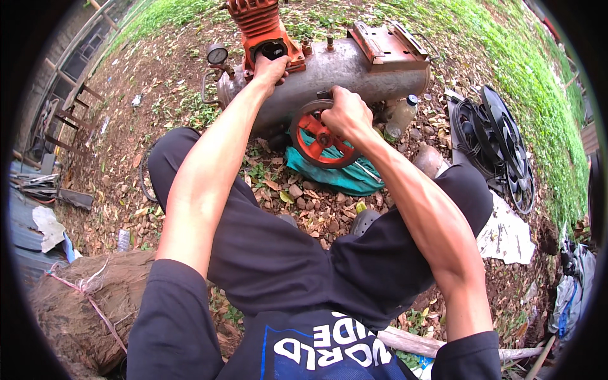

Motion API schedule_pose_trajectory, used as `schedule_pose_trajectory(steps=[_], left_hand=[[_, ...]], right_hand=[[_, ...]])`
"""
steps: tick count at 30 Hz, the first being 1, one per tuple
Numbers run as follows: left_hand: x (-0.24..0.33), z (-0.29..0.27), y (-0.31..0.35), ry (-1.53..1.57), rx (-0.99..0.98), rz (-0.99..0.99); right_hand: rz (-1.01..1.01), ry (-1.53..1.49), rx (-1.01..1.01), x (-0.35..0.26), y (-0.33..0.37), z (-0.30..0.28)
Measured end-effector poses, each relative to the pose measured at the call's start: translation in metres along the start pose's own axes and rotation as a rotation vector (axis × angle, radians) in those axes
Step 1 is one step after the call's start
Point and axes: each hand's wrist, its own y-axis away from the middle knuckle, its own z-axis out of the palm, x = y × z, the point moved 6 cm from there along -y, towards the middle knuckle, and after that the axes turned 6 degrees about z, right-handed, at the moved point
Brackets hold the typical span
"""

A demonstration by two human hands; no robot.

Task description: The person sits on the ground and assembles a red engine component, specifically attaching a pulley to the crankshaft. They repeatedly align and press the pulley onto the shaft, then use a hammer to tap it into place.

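A: Hands?
B: Two, apart. Left hand (271, 69): at the crankcase opening (271, 49) of an orange finned compressor pump (254, 25); fingertips hidden, grip cannot be told. Right hand (348, 114): closed on the upper rim of a red spoked pulley wheel (323, 138).
A: Locations?
B: Pump on grey cylindrical tank (339, 71), beside round gauge (217, 54). Wheel before tank, over teal cloth (345, 177).
A: Outlying items?
B: Clear bottle (401, 118), dark cap, right of wheel. Black fan assembly (506, 140), farther right, on ground.
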Motion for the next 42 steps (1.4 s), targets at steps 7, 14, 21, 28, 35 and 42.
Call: schedule_pose_trajectory(steps=[7,14,21,28,35,42], left_hand=[[0.008,0.004,0.006,-0.065,0.059,0.111],[0.012,-0.007,0.0,-0.09,-0.09,0.156],[0.006,-0.015,-0.001,-0.159,-0.213,0.096],[0.01,-0.019,-0.001,-0.105,-0.26,0.089],[0.012,-0.032,0.006,-0.276,-0.315,0.038],[0.016,-0.037,0.007,-0.254,-0.508,-0.005]], right_hand=[[-0.197,-0.044,0.152,-0.002,-0.005,-0.003],[-0.627,-0.165,0.354,-0.017,-0.011,-0.011],[-0.887,-0.193,0.493,-0.045,-0.015,-0.02],[-0.964,-0.274,0.43,-0.061,-0.04,-0.024],[-0.932,-0.238,0.368,-0.068,-0.063,0.0],[-0.945,-0.256,0.331,-0.076,-0.078,0.007]])
